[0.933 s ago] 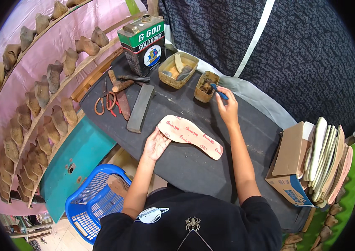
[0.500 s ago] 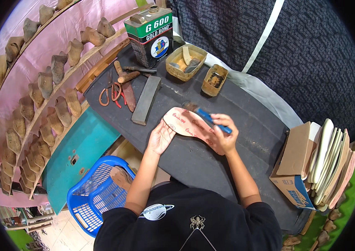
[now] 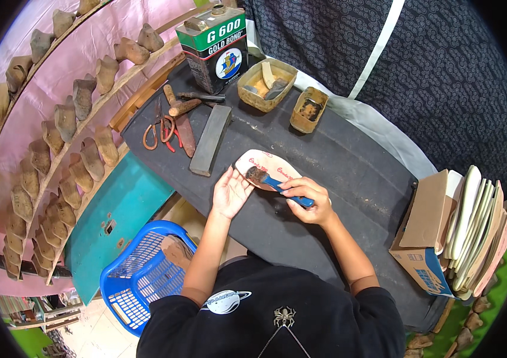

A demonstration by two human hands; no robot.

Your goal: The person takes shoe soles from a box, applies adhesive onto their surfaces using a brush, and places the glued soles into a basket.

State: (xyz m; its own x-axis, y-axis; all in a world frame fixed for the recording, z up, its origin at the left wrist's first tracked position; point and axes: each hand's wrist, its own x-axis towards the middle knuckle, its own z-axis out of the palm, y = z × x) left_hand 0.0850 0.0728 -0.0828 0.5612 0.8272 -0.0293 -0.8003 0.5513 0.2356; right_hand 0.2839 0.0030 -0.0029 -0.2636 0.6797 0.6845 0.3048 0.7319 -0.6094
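A pale pink shoe insole [image 3: 260, 159] with red print lies over the dark worktable [image 3: 349, 179]. My left hand [image 3: 231, 192] grips its near left edge, palm turned up, with the fingers partly under the sole. In my right hand [image 3: 312, 201] is a blue-handled brush [image 3: 257, 175], fingers wrapped round the handle. Its dark bristles press on the insole's wide end, close to my left fingertips. The narrow end of the insole is hidden behind my right hand and the brush.
Beyond lie a grey sharpening stone [image 3: 210, 142], scissors [image 3: 159, 131], a hammer [image 3: 171, 98], a green-and-black can [image 3: 214, 51] and two tubs [image 3: 267, 86]. A cardboard box [image 3: 423, 238] of insoles stands right. Wooden shoe lasts [image 3: 83, 95] line racks left; a blue basket [image 3: 140, 268] stands below.
My right hand has turned and come down nearer, bringing the brush from above the insole's far edge onto its wide end. My left hand keeps its hold.
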